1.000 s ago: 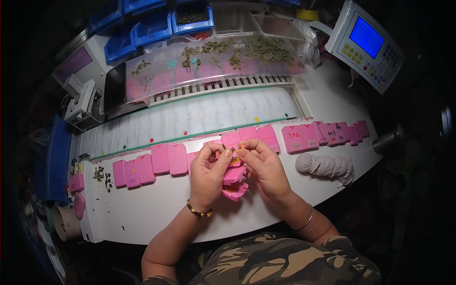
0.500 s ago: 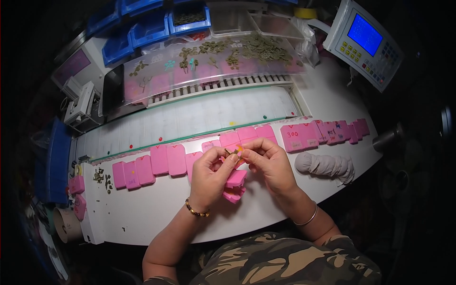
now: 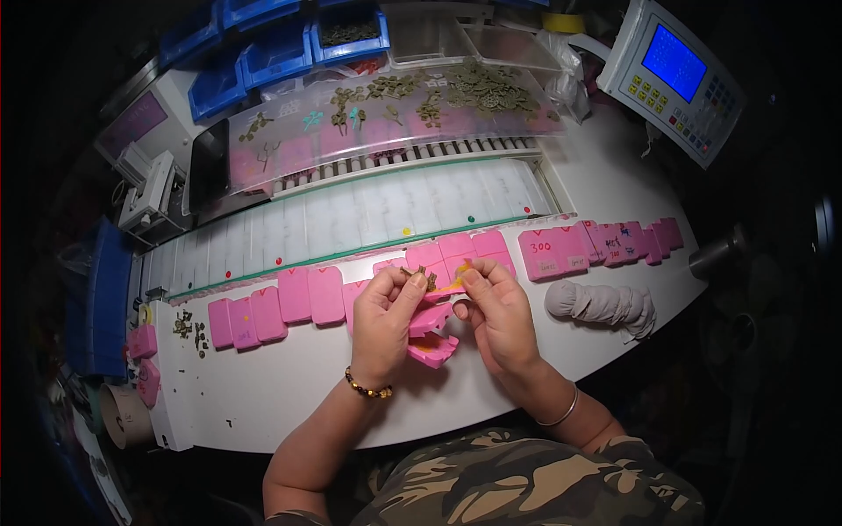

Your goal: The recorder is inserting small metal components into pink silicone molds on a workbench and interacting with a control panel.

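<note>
My left hand [image 3: 383, 313] is closed, thumb and forefinger pinching a small olive-brown branched piece [image 3: 427, 279]. My right hand [image 3: 503, 314] pinches a yellow-stained flap of a pink rubber mould [image 3: 425, 321], to the right of that piece. The mould's cut layers gape below the fingers, with a jagged inner edge and yellow inside; my left fingers partly cover it. Whether the left fingers also grip the mould is hidden. Behind the hands stands a row of closed pink moulds [image 3: 325, 294].
Beyond the moulds runs a white slatted conveyor [image 3: 342, 226] with coloured dots. A clear shelf [image 3: 303, 96] above it bears olive-brown pieces. Blue bins [image 3: 279, 54] stand behind. At right are a grey cloth bundle [image 3: 599, 307] and a keypad display [image 3: 671, 74]. Olive-brown scraps [image 3: 182, 324] lie left.
My hands have drawn slightly apart at the fingertips, and the olive-brown piece now shows more clearly at my left fingers. The mould gapes wider. The conveyor's dots have shifted left.
</note>
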Available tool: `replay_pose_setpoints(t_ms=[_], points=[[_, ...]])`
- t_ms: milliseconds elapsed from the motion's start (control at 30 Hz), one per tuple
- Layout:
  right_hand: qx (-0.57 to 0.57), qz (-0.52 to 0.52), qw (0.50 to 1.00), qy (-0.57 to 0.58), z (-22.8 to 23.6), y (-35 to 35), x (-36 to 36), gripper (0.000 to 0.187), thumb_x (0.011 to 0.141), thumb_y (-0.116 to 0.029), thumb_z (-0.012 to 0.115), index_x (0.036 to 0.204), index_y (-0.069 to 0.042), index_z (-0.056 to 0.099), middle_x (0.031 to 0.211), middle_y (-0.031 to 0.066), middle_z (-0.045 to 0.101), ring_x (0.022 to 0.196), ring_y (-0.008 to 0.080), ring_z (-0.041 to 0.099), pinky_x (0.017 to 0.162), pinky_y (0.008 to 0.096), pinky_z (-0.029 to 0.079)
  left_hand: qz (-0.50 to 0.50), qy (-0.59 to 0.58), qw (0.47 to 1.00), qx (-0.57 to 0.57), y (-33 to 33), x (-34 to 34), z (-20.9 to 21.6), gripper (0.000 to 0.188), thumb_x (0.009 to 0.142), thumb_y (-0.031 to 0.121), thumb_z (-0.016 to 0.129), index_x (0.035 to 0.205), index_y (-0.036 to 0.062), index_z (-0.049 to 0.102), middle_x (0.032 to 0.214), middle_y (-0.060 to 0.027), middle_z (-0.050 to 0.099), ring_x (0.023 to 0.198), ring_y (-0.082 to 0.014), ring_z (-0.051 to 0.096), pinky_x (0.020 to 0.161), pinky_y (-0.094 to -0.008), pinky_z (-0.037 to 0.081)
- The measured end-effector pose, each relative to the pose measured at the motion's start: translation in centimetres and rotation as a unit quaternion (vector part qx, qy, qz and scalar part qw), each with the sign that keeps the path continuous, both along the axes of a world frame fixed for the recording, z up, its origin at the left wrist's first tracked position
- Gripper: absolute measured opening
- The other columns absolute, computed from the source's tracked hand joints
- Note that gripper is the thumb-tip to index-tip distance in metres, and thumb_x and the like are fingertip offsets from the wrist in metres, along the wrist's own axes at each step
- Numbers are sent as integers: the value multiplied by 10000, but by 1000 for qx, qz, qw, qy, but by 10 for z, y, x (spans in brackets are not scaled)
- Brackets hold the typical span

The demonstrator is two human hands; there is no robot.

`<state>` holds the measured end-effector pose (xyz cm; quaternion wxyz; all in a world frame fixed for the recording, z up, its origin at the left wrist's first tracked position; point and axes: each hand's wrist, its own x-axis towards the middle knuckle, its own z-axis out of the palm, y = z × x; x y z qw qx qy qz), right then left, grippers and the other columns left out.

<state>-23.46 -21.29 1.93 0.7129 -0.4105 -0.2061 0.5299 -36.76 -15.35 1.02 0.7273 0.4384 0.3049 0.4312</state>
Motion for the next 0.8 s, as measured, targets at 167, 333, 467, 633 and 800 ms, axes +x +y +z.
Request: replay_pose_setpoints(t_ms=[167,333,467,633,800], points=[[-3,67,998,11,4,-1,6,191,956,-111,566,1122,-33,512,945,23,593,779,73,549,650,207,457,6,20,999,39,0,0,1,119,952,103,581,944,-15,581,897,-33,612,798,-56,577,707,-203,495],[-39,113,991,-53,7,-1,8,243,916,-79,622,1128,-21,518,957,38,609,816,75,569,683,199,465,15,30,997,75,-1,1,-1,101,946,80,582,965,-19,577,914,-36,620,812,-62,589,720,-205,505],[-41,114,991,-59,5,0,9,277,887,-48,654,1126,-6,521,961,53,615,833,76,582,702,190,470,16,36,995,91,-3,1,0,95,946,73,579,975,-17,573,924,-39,622,837,-66,593,733,-206,505],[-26,122,989,-80,5,1,9,258,890,-40,645,1115,-1,526,946,51,613,833,69,582,698,183,475,15,22,996,81,-4,3,-4,89,951,72,570,974,-13,564,915,-32,616,834,-63,589,733,-209,503],[-19,144,984,-104,1,-2,13,240,888,-24,635,1102,2,529,937,48,612,823,58,576,688,174,476,40,26,997,56,0,1,-3,143,987,126,514,989,-13,546,889,-65,623,798,-77,593,736,-211,497]])
